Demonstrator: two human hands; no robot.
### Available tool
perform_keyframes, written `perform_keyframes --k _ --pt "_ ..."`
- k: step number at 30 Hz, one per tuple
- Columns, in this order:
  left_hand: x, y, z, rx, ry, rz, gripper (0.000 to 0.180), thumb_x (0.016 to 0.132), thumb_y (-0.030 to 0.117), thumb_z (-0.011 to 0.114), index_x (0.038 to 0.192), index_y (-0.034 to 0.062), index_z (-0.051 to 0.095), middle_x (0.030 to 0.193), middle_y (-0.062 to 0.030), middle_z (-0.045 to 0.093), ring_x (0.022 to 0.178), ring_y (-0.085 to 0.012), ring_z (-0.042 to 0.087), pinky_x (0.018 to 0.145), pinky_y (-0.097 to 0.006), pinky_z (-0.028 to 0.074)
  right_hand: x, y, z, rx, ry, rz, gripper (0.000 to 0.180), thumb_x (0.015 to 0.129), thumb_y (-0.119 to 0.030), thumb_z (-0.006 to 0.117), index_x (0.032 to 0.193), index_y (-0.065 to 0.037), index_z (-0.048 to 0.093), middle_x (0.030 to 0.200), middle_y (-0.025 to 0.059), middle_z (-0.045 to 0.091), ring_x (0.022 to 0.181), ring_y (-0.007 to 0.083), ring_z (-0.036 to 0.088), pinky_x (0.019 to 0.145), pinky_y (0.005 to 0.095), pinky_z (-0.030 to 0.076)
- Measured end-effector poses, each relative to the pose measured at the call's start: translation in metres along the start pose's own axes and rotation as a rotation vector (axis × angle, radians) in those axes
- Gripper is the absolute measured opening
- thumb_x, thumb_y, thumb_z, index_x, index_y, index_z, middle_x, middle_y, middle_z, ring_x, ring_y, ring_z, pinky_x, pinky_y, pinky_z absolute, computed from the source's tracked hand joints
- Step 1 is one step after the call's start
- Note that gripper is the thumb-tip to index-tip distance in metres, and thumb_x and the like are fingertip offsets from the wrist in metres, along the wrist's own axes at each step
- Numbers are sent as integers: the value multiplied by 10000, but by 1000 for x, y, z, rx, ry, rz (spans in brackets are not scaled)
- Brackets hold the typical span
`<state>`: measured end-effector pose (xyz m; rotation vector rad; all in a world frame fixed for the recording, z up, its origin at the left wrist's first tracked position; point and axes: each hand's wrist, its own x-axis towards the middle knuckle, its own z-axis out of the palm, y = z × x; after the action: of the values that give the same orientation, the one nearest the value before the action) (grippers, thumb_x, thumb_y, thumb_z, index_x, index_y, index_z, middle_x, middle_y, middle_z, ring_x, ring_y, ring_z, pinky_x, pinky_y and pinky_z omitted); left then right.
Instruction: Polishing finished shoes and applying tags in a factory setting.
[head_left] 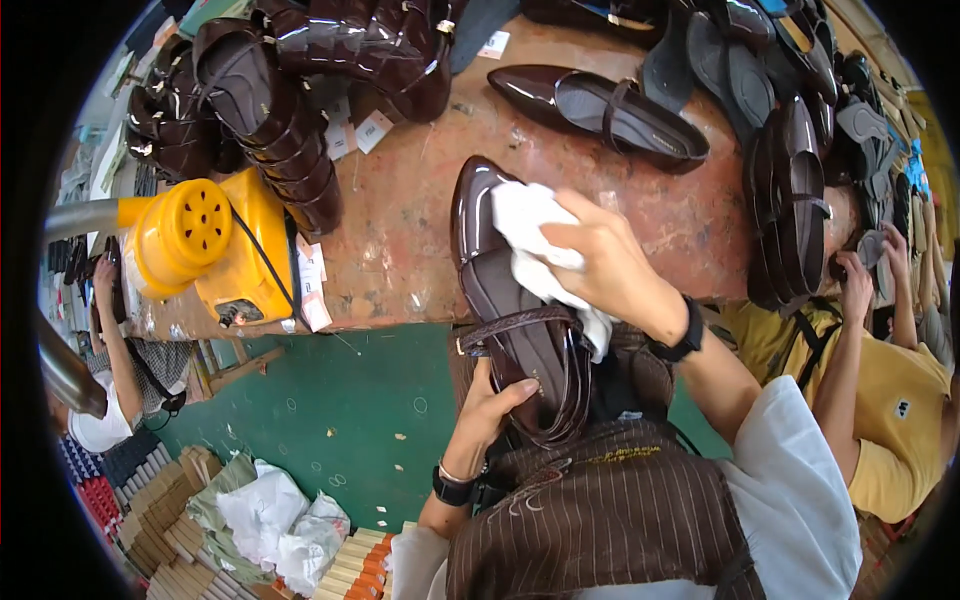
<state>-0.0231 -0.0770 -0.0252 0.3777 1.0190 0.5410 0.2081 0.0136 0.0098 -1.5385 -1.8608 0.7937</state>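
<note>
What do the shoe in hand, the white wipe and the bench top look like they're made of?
Shoe: glossy dark brown patent-type upper, leather or synthetic, with sharp highlights on the pointed toe.
White wipe: soft cloth or tissue; it crumples under the right hand.
Bench top: worn reddish-brown surface, scuffed and stained, probably wood or board.
The left hand grips the heel.

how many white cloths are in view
1. The white cloth is under the right hand, pressed on the brown shoe that the left hand holds by the heel. White crumpled bags lie on the floor; more cloths may be hidden.
</note>
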Motion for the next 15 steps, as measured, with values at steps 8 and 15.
perform_keyframes --k 8,15 --pt "-11 4 -22 -17 0 -96 751 729 121 686 1398 -27 379 1252 -137 562 1132 -250 569 992 -346 453 -11 -14 -48 602 225 287 187 853 -126 700 1005 -18 685 939 95 681 801 138 652 668 284 517" --pt "0 -10 -27 65 -66 2 762 732 186 718 1382 -21 377 1196 -122 575 1062 -223 589 919 -333 497 -11 8 12 -327 -89 -48 305 664 -29 658 964 21 665 1046 184 583 826 370 610 724 454 510"
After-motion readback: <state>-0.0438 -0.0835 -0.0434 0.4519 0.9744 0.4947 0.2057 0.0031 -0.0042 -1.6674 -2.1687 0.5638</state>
